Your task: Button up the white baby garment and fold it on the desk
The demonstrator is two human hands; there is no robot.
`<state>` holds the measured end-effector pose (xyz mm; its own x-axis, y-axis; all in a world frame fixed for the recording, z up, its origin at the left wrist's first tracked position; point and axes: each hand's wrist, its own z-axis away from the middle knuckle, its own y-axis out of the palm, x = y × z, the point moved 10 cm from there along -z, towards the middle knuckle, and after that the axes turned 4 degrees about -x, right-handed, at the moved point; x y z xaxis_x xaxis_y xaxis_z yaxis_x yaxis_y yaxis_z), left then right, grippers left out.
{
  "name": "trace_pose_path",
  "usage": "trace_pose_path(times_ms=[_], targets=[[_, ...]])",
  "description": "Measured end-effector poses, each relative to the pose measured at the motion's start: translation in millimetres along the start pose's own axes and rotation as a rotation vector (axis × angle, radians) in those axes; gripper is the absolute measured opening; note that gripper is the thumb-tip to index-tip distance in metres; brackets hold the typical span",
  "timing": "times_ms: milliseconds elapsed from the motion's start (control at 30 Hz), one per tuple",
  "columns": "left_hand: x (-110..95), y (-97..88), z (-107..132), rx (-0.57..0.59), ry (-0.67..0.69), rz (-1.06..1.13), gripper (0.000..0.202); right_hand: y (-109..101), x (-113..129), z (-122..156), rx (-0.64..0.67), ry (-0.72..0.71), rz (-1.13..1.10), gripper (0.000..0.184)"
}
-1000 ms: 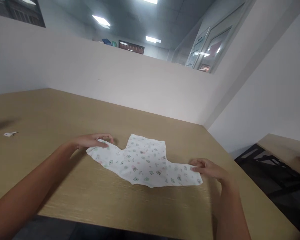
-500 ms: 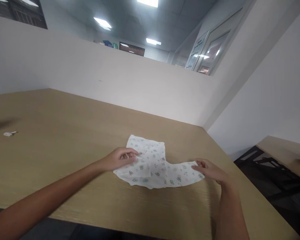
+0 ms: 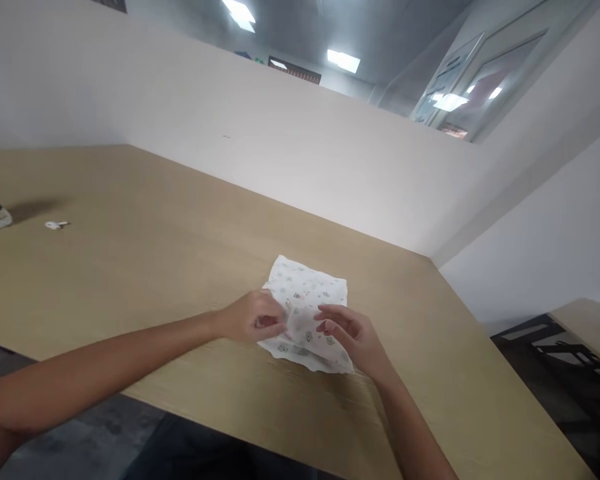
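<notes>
Over the white, squarish printed fabric cloth [image 3: 303,283], the left hand [image 3: 257,317] was curled, grip unclear; the right hand [image 3: 356,339] had parted fingers; gentle smoothing seemed wise.

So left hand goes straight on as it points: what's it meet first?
Probably the right hand, facing the left hand over the printed cloth; depth is unclear, so it may brush the cloth first.

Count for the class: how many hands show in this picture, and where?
2: the left hand at the left edge of the printed white cloth, the right hand at its right. No hidden ones are apparent.
</notes>
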<state>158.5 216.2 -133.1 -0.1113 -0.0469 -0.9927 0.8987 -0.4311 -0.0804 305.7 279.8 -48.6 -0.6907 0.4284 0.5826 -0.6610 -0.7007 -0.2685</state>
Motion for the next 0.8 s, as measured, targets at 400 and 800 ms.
trace_pose_path(times_ms=[400,800], targets=[[-1,3.0,0,0.057,0.06,-0.137,0.044,5,-4,0,0.052,-0.26,0.572,0.025],[88,-63.1,-8,-0.291,-0.502,-0.052,0.056,-90,-50,-22,-0.442,-0.133,0.604,0.046]])
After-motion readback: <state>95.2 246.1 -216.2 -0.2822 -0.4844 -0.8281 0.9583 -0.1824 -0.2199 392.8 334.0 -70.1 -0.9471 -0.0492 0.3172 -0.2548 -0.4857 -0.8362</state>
